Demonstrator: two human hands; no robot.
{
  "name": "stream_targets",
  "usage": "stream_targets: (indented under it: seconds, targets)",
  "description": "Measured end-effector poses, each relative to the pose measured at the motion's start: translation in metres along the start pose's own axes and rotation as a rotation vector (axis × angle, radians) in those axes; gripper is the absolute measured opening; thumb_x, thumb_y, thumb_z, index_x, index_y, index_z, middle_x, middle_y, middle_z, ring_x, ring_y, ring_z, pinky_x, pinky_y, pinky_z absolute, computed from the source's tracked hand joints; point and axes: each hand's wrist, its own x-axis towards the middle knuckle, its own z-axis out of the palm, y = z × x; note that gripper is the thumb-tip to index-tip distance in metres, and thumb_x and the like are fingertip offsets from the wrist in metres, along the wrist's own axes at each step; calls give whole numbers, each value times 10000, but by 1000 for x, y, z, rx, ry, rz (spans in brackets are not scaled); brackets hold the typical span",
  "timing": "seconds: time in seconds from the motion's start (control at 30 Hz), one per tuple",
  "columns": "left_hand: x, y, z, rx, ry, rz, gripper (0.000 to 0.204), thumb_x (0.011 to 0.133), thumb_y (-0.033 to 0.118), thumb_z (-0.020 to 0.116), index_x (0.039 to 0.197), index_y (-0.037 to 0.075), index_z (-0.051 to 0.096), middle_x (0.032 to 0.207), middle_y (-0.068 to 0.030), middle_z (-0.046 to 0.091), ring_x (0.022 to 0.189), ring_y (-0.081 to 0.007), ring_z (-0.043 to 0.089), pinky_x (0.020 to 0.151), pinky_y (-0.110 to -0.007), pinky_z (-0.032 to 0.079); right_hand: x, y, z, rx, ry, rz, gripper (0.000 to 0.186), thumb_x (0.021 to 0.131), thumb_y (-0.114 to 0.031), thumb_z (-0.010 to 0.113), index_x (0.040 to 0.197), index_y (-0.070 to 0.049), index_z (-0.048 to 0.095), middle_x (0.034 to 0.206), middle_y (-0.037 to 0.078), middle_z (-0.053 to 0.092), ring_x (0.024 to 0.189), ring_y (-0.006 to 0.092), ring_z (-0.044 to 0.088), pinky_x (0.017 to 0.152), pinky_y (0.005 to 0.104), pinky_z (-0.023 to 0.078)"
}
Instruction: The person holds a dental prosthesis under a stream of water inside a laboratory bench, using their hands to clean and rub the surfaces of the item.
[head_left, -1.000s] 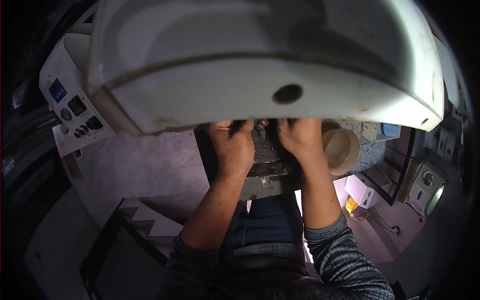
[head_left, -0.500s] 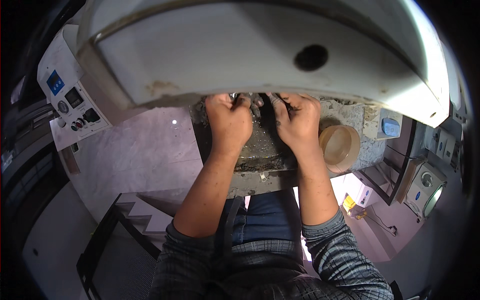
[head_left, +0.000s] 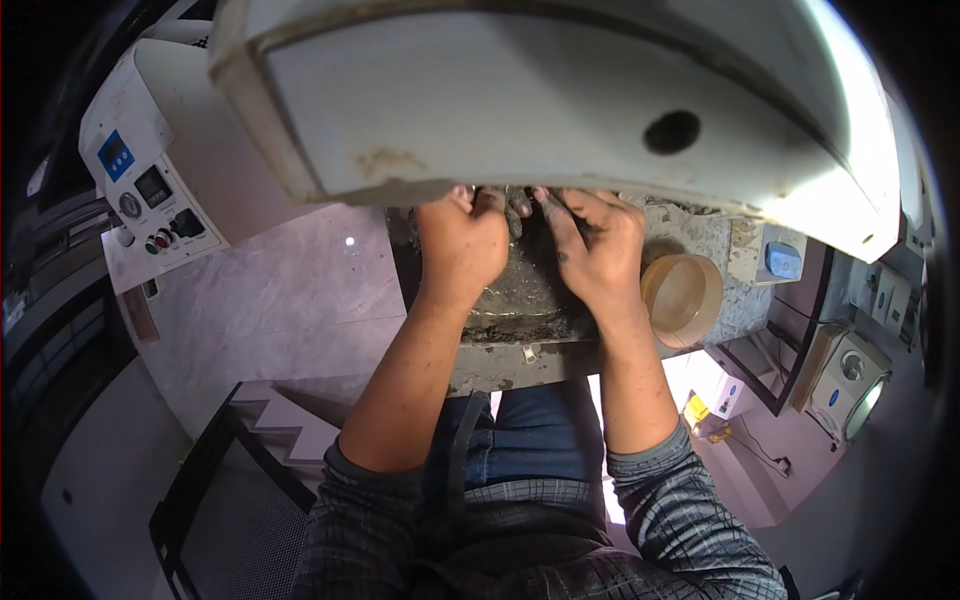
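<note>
A large white machine housing (head_left: 560, 100) overhangs the grimy tabletop (head_left: 520, 300), hiding the fingertips; a white control box (head_left: 150, 190) stands left, a round tan bowl (head_left: 682, 297) right; the left hand (head_left: 462, 245) is curled, the right hand (head_left: 595, 250) spread flat, seemingly steadying a small dark workpiece (head_left: 512, 200) between them under the housing; what either grip holds I cannot tell.
</note>
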Motion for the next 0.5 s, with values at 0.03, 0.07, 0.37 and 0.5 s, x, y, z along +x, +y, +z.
stream_targets:
  seconds: [0.03,0.07,0.37,0.5]
  targets:
    - [-1,1,0,-7,1,3,199,758,-191,422,810,-57,560,746,-98,608,634,-148,597,542,-274,463,-2,-3,-2,7,-7,-1,77,739,4,652,809,19,680,707,166,632,592,286,611,568,340,468]
    - [-2,2,1,-14,2,6,202,761,-189,420,818,-55,561,751,-99,607,633,-149,596,542,-279,465,-1,-2,-1,17,12,-12,77,738,8,650,808,20,679,708,166,632,589,283,609,568,336,469]
    - [11,-26,2,-151,74,282,177,735,-168,449,826,-63,559,768,-74,617,573,-96,543,517,-238,398,-3,3,3,70,27,-78,88,723,49,640,807,50,666,723,170,632,629,269,622,611,307,482]
    - [-7,-21,6,-268,38,151,193,726,-182,433,834,-66,543,809,-94,595,701,-127,579,611,-247,439,-8,13,6,70,125,-184,75,716,52,645,789,51,661,737,171,633,648,279,617,608,320,485]
